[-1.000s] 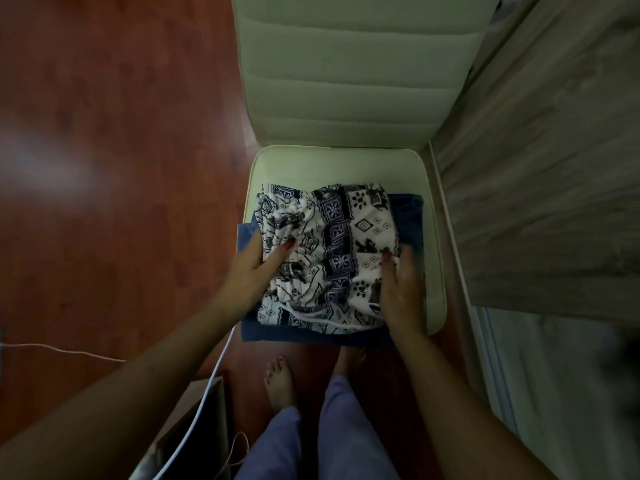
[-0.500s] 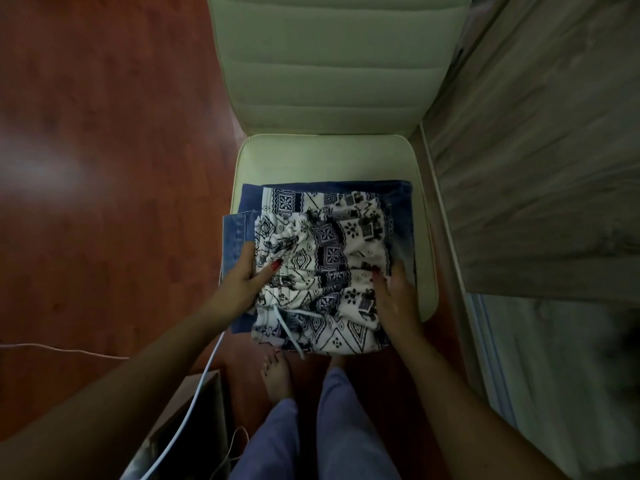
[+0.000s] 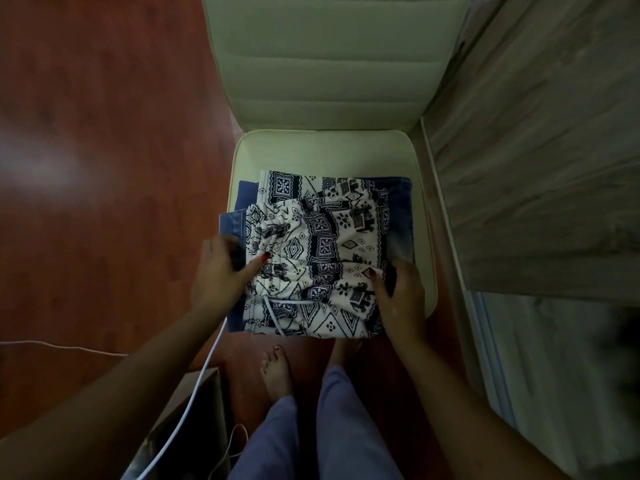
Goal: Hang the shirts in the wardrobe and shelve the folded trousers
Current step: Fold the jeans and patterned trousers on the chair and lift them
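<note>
Head cam looks straight down at a pale green chair (image 3: 332,150) with a stack of folded trousers on the seat: patterned black-and-white trousers (image 3: 315,258) on top and blue jeans (image 3: 398,209) underneath, poking out at the left and right edges. So I'd say we're in the shelving half of the job, right at the pick-up. The left hand (image 3: 221,275) grips the left side of the stack, thumb pressed on top of the print fabric, the other fingers tucked down the side where I can't see them. The right hand (image 3: 398,299) does the same on the right edge, thumb on top, the rest curled under or behind the cloth. Next move probably needs both hands lifting together and level so the pile doesn't slide apart; that white drawstring (image 3: 277,313) hanging loose at the front could snag. Hard to say whether the hands have hold of the jeans too or just the top pair. Wood-grain panel (image 3: 536,168) on the right might be the wardrobe, but no shelf or shirts are in view.
</note>
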A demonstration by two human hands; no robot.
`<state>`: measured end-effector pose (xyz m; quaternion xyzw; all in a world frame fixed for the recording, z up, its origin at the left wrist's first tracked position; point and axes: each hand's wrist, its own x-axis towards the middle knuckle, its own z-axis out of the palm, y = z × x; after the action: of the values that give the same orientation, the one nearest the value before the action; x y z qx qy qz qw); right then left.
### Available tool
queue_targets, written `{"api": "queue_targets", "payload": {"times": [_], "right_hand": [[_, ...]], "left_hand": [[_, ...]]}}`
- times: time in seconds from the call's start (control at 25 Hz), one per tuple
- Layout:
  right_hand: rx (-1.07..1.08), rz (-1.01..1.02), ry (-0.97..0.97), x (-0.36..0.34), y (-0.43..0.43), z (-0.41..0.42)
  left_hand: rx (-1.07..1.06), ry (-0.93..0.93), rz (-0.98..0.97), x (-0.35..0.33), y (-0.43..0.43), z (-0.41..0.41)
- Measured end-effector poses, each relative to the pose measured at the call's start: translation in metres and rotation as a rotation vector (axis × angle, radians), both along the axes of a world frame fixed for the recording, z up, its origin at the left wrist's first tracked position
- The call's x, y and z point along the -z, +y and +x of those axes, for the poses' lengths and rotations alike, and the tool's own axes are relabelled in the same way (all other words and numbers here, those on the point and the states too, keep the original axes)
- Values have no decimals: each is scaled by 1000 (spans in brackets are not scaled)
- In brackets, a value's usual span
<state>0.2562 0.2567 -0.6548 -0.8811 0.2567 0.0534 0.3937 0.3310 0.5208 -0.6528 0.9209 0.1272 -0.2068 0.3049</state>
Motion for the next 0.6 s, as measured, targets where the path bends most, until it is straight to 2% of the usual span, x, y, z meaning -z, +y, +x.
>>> {"api": "queue_targets", "payload": {"times": [0.08, 0.16, 0.24, 0.28, 0.4, 0.52, 0.6], "right_hand": [[85, -145, 32, 7, -9, -2], [182, -121, 189, 19, -20, 0], [194, -23, 351, 36, -34, 2], [184, 6, 395, 49, -42, 2], [207, 111, 445, 79, -62, 5], [309, 192, 434, 52, -51, 16], [362, 296, 421, 39, -46, 22]], "left_hand": [[-81, 1, 131, 7, 11, 2], [-270, 224, -96, 10, 16, 6], [-324, 410, -315, 6, 12, 11], [-313, 449, -350, 2, 9, 13], [-288, 497, -429, -1, 11, 21], [-305, 554, -471, -1, 17, 25], [-323, 530, -493, 1, 16, 24]]}}
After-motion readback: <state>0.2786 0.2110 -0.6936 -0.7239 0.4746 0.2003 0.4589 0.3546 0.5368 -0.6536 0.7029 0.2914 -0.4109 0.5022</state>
